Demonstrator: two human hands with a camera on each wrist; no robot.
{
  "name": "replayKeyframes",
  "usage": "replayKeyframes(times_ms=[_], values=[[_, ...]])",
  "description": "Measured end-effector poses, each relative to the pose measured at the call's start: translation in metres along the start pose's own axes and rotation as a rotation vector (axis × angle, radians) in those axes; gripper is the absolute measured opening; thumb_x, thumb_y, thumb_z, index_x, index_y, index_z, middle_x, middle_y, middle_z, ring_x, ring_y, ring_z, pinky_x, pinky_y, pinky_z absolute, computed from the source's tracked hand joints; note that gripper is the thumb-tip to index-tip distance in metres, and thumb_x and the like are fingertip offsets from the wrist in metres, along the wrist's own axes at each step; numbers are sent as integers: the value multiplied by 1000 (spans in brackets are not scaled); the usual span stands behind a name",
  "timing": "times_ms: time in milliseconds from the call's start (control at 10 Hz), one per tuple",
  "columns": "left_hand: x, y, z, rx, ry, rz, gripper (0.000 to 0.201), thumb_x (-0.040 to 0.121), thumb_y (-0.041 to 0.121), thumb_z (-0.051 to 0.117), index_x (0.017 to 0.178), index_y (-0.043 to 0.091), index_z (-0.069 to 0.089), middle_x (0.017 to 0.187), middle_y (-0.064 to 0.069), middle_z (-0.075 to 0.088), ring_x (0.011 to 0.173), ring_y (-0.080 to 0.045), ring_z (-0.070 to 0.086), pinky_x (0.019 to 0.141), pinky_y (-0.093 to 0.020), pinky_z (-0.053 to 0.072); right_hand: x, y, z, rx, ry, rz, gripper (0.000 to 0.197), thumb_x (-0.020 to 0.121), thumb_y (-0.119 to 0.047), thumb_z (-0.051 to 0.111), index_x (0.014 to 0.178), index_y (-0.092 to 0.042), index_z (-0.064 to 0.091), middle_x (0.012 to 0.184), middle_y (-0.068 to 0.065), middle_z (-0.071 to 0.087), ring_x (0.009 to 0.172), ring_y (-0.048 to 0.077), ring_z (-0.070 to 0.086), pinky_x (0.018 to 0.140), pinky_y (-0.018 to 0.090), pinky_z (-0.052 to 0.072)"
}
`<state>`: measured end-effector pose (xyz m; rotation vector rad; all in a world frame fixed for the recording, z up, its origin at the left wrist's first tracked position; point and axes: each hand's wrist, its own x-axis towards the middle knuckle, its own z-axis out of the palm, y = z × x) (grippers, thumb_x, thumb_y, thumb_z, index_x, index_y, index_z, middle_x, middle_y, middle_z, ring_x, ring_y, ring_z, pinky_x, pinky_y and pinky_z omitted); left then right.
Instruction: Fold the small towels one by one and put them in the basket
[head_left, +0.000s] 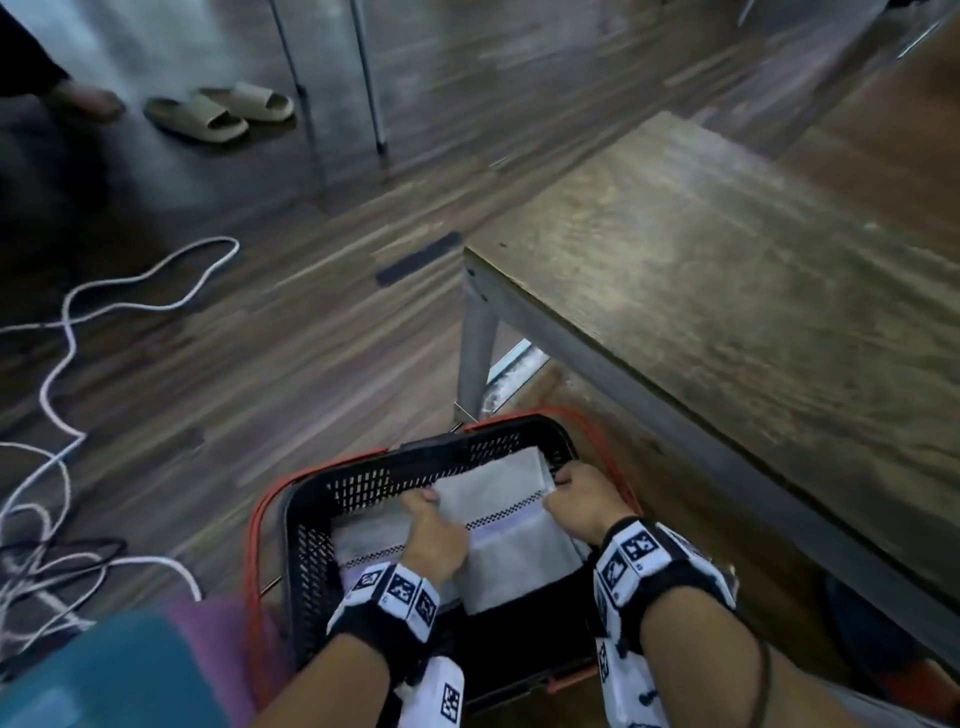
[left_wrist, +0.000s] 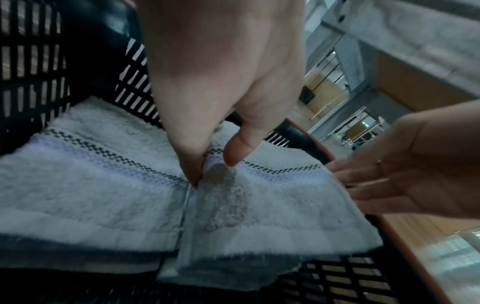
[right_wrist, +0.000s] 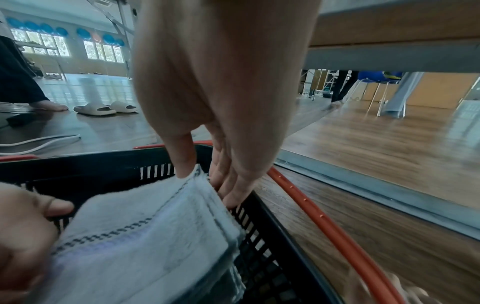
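Both hands, left (head_left: 434, 538) and right (head_left: 582, 499), pinch a folded towel (head_left: 514, 525) into the basket (head_left: 311, 561) at six o'clock; another lies beside it, the surface (head_left: 727, 270) bare.

Towel (head_left: 498, 499): white, with a dark checked stripe beside a pale lilac band. Basket (head_left: 311, 561): black slotted plastic, orange-red handle (right_wrist: 324, 218). Wrist bands (head_left: 644, 551): black with black-and-white square markers. Table (head_left: 727, 270): brown wood-grain top, grey frame. Floor (head_left: 260, 338): brown planks. Cable (head_left: 67, 322): white. Slippers (head_left: 218, 109): beige.
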<state>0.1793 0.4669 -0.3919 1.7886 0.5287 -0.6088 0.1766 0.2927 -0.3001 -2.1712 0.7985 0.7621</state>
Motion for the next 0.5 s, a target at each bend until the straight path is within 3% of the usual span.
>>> replayKeyframes(times_ms=[100, 200, 300, 500], values=[[14, -11, 0, 149, -109, -14, 43, 87, -16, 45, 112, 17, 31, 84, -7, 45, 63, -17, 46, 49, -21, 41, 10, 2, 7, 7, -27, 2, 47, 98, -18, 54, 144, -10, 47, 143, 15, 54, 129, 34, 53, 103, 35, 43], [23, -13, -5, 251, -165, -25, 39, 90, -8, 47, 117, 21, 42, 81, -6, 52, 56, -15, 49, 42, -18, 40, 14, 9, 17, -37, -83, 22, 46, 99, -19, 50, 143, -9, 48, 144, 17, 53, 129, 35, 53, 102, 36, 44], [28, -12, -10, 280, -175, 14, 42, 91, -7, 44, 123, 20, 49, 93, -7, 56, 58, -14, 53, 43, -16, 43, 12, 20, 28, -49, -178, 57, 57, 101, -19, 47, 156, -10, 33, 154, 16, 44, 137, 33, 48, 103, 33, 42], [28, -4, -16, 324, -218, 89, 46, 91, -9, 49, 132, 12, 52, 113, -9, 56, 70, -13, 55, 54, -12, 45, -2, 24, 37, -92, -278, 57, 61, 103, -30, 50, 157, -9, 30, 162, 12, 33, 145, 29, 38, 115, 35, 35]])
